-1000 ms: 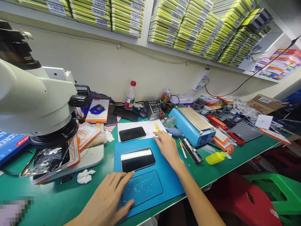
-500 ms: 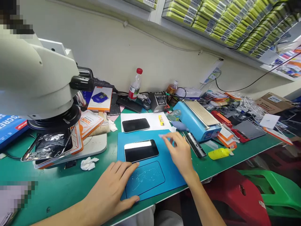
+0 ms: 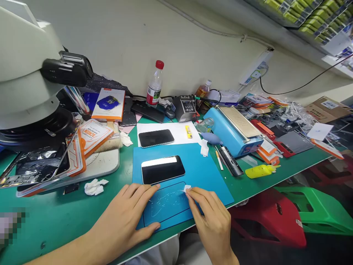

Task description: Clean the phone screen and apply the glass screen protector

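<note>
Centre of the frame, low down: a small white piece (image 3: 186, 188) is clamped between thumb and finger of the right hand (image 3: 213, 217), and it is held right at the upper right corner of the clear black-bordered panel (image 3: 168, 200). That panel lies flat on the lower part of the blue mat (image 3: 193, 158), its face streaked with pale marks. On its left edge the left hand (image 3: 124, 213) is laid, thumb and fingers spread apart, nothing gripped. The step in hand looks like the white piece being applied to the panel's surface; a light, level touch would be called for, with the panel steadied from the left.

And what a change from half a second ago! The right hand was seen then over the mat's upper right; now it has been brought down to the panel. A white scrap (image 3: 204, 148) is now plainly exposed at the mat's upper right corner. Just above the panel, the dark-faced phone (image 3: 163, 171) has been left in place.
</note>
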{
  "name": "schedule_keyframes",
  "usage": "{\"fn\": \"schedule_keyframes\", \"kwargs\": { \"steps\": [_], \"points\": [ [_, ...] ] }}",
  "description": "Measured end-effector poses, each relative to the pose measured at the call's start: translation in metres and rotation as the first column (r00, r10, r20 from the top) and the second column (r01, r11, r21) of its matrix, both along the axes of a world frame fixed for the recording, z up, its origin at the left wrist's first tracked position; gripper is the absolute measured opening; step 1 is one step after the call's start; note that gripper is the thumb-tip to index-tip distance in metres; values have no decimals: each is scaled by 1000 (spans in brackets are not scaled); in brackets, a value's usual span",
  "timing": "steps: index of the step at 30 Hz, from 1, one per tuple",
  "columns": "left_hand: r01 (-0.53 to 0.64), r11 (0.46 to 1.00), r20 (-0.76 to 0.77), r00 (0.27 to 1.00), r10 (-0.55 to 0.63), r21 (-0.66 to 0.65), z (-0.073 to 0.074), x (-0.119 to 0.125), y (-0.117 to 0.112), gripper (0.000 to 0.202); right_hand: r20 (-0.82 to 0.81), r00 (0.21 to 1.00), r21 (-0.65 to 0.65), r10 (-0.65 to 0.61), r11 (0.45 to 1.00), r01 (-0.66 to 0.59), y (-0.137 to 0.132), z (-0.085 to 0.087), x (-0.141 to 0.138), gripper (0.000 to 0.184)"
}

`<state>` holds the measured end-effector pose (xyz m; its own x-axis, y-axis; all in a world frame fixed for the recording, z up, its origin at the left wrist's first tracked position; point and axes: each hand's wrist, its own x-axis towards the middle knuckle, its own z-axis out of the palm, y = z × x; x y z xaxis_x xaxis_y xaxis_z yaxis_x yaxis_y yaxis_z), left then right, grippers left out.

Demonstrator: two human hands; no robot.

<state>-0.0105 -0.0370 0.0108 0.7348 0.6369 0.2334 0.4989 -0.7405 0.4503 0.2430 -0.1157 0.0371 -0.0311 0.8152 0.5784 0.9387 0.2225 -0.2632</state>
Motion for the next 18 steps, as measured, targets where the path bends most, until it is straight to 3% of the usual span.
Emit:
{"fn": "schedule_keyframes", "kwargs": {
  "steps": [10,18],
  "points": [
    [4,1000,5,1000,-4,4,1,1,1,79,51,998,-83,48,996,-43,-13,2,0,19],
    [-6,1000,-5,1000,6,6,1,1,2,79,81,997,16,3,1000,-5,-14,-1,-7,22]
  ]
}}
